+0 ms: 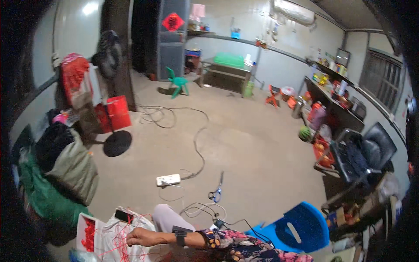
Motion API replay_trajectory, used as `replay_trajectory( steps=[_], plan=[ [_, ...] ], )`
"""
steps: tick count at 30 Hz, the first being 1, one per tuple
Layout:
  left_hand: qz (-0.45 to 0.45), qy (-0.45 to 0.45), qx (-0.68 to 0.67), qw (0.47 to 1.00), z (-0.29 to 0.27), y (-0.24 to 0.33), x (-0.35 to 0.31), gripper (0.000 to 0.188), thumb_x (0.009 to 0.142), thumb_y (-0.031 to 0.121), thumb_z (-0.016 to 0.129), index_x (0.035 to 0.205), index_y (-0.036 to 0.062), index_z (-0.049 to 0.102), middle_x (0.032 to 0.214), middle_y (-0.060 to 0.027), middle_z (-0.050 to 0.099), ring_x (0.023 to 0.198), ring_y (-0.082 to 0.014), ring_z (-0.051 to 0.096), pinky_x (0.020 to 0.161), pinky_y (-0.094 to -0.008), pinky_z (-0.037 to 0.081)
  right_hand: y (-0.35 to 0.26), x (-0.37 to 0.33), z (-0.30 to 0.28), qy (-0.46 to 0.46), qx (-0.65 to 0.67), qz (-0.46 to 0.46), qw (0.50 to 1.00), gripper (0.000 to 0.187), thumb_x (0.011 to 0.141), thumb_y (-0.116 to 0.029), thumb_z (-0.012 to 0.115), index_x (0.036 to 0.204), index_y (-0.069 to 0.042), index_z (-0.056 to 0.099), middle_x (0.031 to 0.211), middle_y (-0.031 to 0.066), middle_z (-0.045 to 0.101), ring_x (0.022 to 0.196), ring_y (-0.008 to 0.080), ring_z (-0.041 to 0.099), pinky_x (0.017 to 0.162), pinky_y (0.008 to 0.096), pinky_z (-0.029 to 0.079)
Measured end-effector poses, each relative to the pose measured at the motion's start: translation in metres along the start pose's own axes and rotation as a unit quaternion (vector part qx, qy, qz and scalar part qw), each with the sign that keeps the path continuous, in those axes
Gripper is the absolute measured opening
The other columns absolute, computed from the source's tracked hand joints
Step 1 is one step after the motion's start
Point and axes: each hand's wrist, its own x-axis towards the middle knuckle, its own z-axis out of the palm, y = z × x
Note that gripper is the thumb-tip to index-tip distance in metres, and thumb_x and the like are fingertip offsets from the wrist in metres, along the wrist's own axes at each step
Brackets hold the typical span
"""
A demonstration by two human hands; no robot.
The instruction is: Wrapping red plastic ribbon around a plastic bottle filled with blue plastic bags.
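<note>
Red string (118, 239) lay in a loose, messy heap on the white cloth (106, 229) at the lower left of the frame, and that was what you were busy with. To do it well, I think you needed to go slow and draw out just one strand at a time. A hard tug could have made a tight knot. A bit of slack near your fingers would have helped too. The black phone (124, 216) sat on the far side of the heap, so it was smart to keep loops from catching on it. The white box (80, 229) stood just left of the cloth with small red bits (88, 236) inside, so a gentle pull was best there, so as not to bump it.

Your right hand (139, 237) came in from the lower right, with your arm almost flat along the bottom of the frame and pointing left. Your wrist, with its black band (179, 236), looked nearly straight, and the back of your hand faced up. Its fingers were curled in like a small fist, with no gap that I could see. A strand ran right up to them, so they seemed to be pinching it. Your left hand did not show, so I could not tell what it held.
</note>
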Motion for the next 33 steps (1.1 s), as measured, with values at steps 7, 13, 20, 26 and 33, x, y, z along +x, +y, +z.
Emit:
replay_trajectory(
  steps=[7,13,20,26,33],
  plan=[
    [0.061,-0.091,0.023,0.994,0.043,0.010,0.066,0.069,0.065,0.025,0.083,0.125,0.0056,0.056,0.112,-0.0101,0.064,0.105,-0.0253,0.063,0.092,-0.0379,0.051,0.003,-0.035,-0.026,0.087,-0.057,0.047,0.993,0.024,0.094,-0.019,0.055,0.082,0.002,0.059,0.072,0.0099,0.060,0.067,0.0192,0.054,0.065,0.0361,0.045],
    [0.081,-0.114,0.036,0.990,0.055,0.020,0.090,0.069,0.065,0.025,0.082,0.125,0.0054,0.056,0.111,-0.0101,0.064,0.104,-0.0257,0.063,0.092,-0.0382,0.050,-0.002,-0.048,-0.037,0.079,-0.009,0.063,0.995,0.020,0.087,-0.018,0.059,0.078,0.000,0.063,0.071,0.0113,0.062,0.067,0.0245,0.058,0.063,0.0386,0.045],
    [0.081,-0.128,0.043,0.988,0.067,0.024,0.099,0.069,0.064,0.025,0.081,0.125,0.0052,0.056,0.110,-0.0100,0.064,0.103,-0.0262,0.063,0.092,-0.0386,0.050,0.030,-0.055,-0.043,0.075,0.003,0.049,0.996,0.020,0.087,-0.016,0.060,0.075,0.001,0.059,0.065,0.0087,0.059,0.061,0.0181,0.054,0.060,0.0363,0.043],
    [0.067,-0.111,0.050,0.990,0.056,0.015,0.095,0.069,0.063,0.025,0.081,0.124,0.0050,0.057,0.109,-0.0100,0.064,0.103,-0.0266,0.063,0.092,-0.0389,0.050,-0.020,-0.050,-0.035,0.038,-0.050,0.005,0.998,0.023,0.088,-0.020,0.059,0.078,0.001,0.060,0.068,0.0105,0.060,0.062,0.0202,0.054,0.061,0.0378,0.044],
    [0.066,-0.110,0.051,0.990,0.059,0.016,0.088,0.069,0.062,0.025,0.080,0.124,0.0048,0.057,0.108,-0.0099,0.064,0.102,-0.0271,0.063,0.092,-0.0392,0.049,-0.050,-0.058,-0.036,-0.047,-0.068,0.065,0.995,0.031,0.097,-0.032,0.057,0.092,-0.003,0.068,0.082,0.0121,0.068,0.075,0.0262,0.064,0.068,0.0381,0.049]
  ],
)
